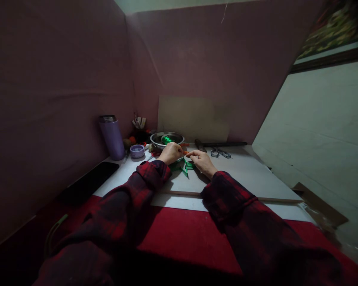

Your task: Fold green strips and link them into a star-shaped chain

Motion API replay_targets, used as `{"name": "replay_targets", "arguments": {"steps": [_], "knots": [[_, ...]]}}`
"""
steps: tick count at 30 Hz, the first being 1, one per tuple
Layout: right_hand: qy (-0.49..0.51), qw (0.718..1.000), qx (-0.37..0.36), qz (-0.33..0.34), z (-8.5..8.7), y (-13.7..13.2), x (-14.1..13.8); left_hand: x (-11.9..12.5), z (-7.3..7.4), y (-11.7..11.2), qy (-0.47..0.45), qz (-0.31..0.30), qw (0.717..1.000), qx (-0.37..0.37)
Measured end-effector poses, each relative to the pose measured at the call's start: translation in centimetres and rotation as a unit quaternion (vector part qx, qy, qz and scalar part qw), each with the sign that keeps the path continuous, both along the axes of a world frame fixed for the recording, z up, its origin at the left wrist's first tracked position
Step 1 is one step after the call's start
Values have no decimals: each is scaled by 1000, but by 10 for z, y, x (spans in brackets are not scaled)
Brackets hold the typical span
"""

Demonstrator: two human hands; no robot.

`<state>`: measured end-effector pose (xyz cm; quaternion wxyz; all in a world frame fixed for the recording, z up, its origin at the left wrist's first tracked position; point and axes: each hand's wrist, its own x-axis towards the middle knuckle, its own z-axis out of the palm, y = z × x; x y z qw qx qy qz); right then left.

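Note:
My left hand [171, 153] and my right hand [201, 161] are close together over the white board, fingertips pinched and nearly meeting. Whatever lies between the fingertips is too small to make out. Under and between the hands is a green pointed piece, like a star [185, 168], partly hidden by them. Just behind my left hand, a spool of shiny green thread [167, 140] rests in a round metal bowl [155, 142]. Small orange pieces [185, 145] show beyond the fingertips.
A purple tumbler [111, 139], a small purple dish [137, 151] and a dark flat phone-like slab [91, 180] stand or lie on the left. At the back right are a dark-handled tool [200, 145], a long black bar [225, 144] and small metal pieces [220, 153]. Pinkish walls enclose the table.

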<state>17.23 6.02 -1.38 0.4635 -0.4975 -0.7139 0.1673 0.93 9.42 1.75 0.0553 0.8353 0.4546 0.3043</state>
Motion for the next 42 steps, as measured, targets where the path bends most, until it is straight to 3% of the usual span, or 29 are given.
{"name": "replay_targets", "arguments": {"steps": [20,32,42], "knots": [[-48,998,7,31,1,1,1,3,1,-6,54,33,998,-8],[-59,998,1,32,6,-4,0,-8,5,-11,96,-8,995,15],[-33,999,-10,14,5,-2,1,-2,14,-26,170,-28,984,41]]}}
